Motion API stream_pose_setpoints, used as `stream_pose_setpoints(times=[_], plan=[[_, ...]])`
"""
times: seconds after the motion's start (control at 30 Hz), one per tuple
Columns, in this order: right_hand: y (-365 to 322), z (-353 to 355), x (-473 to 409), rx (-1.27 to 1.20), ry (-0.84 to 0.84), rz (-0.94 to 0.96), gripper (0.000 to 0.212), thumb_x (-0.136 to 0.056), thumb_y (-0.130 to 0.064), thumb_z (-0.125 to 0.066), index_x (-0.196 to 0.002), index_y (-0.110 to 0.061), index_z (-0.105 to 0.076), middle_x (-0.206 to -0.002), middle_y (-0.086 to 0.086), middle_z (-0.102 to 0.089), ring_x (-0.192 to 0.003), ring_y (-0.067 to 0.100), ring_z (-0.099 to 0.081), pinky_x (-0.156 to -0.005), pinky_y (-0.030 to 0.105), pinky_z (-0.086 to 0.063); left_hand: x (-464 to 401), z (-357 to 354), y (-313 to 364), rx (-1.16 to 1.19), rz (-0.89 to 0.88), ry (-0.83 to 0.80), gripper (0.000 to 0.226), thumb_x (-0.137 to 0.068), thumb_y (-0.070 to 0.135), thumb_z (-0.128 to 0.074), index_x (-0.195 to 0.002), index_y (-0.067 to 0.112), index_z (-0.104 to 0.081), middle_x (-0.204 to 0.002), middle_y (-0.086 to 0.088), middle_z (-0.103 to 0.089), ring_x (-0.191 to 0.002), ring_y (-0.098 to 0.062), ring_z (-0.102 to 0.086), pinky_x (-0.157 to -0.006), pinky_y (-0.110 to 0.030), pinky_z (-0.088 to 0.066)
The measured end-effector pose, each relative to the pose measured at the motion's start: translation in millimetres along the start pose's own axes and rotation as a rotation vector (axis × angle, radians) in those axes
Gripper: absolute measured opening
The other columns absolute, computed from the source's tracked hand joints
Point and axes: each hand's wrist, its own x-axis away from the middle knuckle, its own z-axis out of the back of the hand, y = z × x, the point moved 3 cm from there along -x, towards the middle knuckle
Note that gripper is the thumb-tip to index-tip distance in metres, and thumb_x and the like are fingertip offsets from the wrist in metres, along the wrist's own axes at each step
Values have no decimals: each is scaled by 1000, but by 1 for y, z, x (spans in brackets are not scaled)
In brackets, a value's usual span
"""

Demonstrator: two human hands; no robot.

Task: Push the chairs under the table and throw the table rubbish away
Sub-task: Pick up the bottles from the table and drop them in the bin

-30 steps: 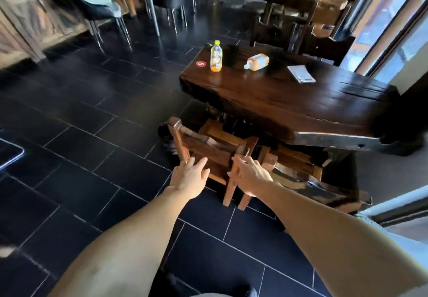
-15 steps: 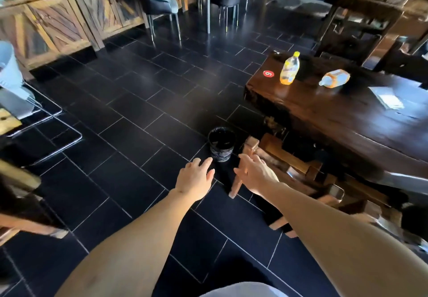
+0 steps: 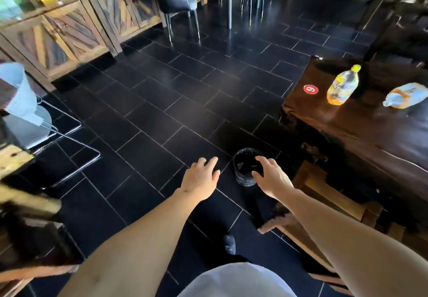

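both hands were out, empty: left hand fingers spread loose over the floor, right hand relaxed above the small black bin. wooden chair sat at four o'clock, under the dark table; upright bottle and lying bottle at two o'clock.

The bench is running off the right edge, and that edge is also cutting the lying bottle short. The right hand is covering part of the bin, whose dark contents are too dim to tell. The furniture at the left edge is smearing into blur.
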Motion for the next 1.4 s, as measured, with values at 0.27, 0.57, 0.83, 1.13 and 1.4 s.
stream_pose_setpoints(times=[0.27,0.57,0.83,1.13,1.4], plan=[[-5,48,-128,-96,63,-126,57,-99,-42,-53,-151,-28,-34,-143,4,-46,-116,28,-58,-85,40,-53,-158,40,-10,-42,-97,-54,51,-104,42,-37,-152,29,-29,-140,-6,-47,-114,-27,-52,-90,-42,-48],[-10,71,-271,-137,145,-315,54,-100,-43,-52,-151,-31,-35,-140,2,-45,-90,18,-62,-64,33,-53,-376,58,-4,-134,-390,-142,53,-104,44,-36,-153,28,-28,-137,-6,-48,-114,-28,-52,-93,-43,-46],[-41,104,-392,-12,219,-518,56,-97,-53,-54,-148,-33,-43,-144,0,-45,-132,25,-42,-93,38,-52,-556,102,-25,-301,-593,-200,55,-102,53,-31,-153,32,-26,-137,-4,-50,-121,-29,-49,-102,-45,-39],[-10,142,-471,-206,365,-799,61,-94,-53,-59,-148,-31,-43,-144,4,-42,-129,31,-46,-97,44,-50,-699,104,43,-301,-783,-321,61,-100,62,-28,-153,32,-26,-145,-7,-45,-124,-29,-48,-103,-45,-39],[69,180,-538,-559,587,-957,62,-93,-50,-62,-147,-29,-41,-142,2,-44,-123,25,-55,-97,39,-50,-796,101,180,-223,-1019,-491,61,-99,59,-37,-154,37,-23,-149,0,-39,-125,-26,-46,-104,-45,-41]])
